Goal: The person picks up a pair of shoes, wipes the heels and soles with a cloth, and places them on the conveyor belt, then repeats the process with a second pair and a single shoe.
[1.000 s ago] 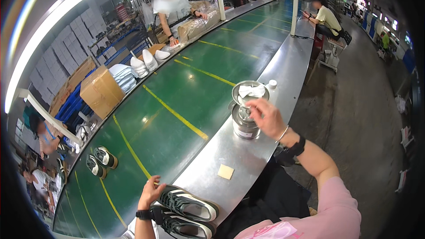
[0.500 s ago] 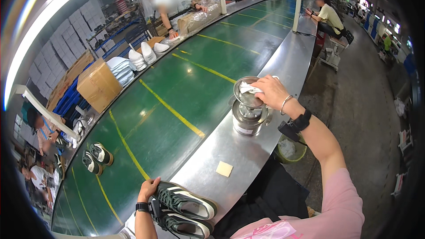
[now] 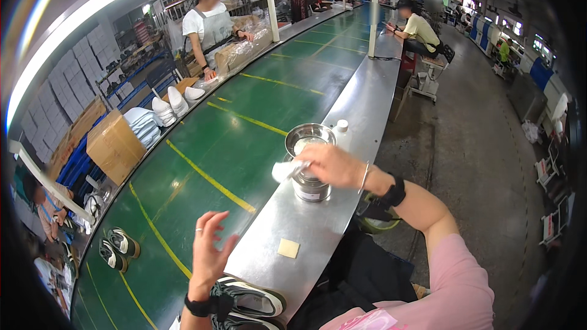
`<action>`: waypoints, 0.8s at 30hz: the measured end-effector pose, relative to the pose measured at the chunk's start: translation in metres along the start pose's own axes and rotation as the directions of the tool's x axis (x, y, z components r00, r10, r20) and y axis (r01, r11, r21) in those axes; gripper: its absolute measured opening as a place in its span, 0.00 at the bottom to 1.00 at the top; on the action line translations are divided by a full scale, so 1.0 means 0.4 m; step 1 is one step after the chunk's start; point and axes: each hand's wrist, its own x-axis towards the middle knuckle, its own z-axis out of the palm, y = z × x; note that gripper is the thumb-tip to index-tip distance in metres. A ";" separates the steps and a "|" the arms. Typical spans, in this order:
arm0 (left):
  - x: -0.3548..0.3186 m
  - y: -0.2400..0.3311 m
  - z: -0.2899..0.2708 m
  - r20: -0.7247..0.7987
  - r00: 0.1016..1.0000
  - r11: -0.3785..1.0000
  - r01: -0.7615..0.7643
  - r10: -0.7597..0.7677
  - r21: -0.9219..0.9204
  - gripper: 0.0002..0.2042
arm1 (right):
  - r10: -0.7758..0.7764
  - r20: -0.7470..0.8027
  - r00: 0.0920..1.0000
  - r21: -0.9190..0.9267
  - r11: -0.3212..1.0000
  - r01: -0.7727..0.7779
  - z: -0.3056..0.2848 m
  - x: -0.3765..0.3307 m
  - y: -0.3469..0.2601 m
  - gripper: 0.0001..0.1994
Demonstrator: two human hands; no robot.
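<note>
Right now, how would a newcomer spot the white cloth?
Find the long green surface, then the metal ledge along its right side. Near the round metal can on that ledge, the right hand holds the white cloth. It looks soft and crumpled, unlike the shiny can and the flat, pale-yellow square.

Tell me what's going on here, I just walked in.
A person at a metal ledge beside a green belt pinches a crumpled white cloth in the right hand, in front of a round metal container. The left hand is raised, open and empty, near dark green-and-white shoes. A pale yellow square lies on the ledge, and another pair sits on the belt.
</note>
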 end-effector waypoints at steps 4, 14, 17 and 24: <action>0.053 0.145 0.074 -0.023 0.968 0.965 -0.251 0.250 -0.080 0.29 | -0.117 0.249 0.961 0.301 0.953 0.039 0.070 -0.024 -0.055 0.13; 0.049 0.141 0.130 -0.223 0.962 0.981 -0.177 0.156 -0.077 0.10 | 0.158 0.331 0.930 0.838 0.403 -0.367 0.213 -0.035 -0.110 0.14; 0.055 0.141 0.148 -0.280 0.951 0.990 -0.138 0.135 0.012 0.12 | 0.313 0.252 0.916 0.925 0.201 -0.323 0.289 -0.030 -0.141 0.15; 0.048 0.127 0.190 -0.275 0.912 0.946 -0.253 0.303 0.202 0.17 | 0.362 0.344 0.866 0.932 -0.246 -0.267 0.324 -0.040 -0.190 0.23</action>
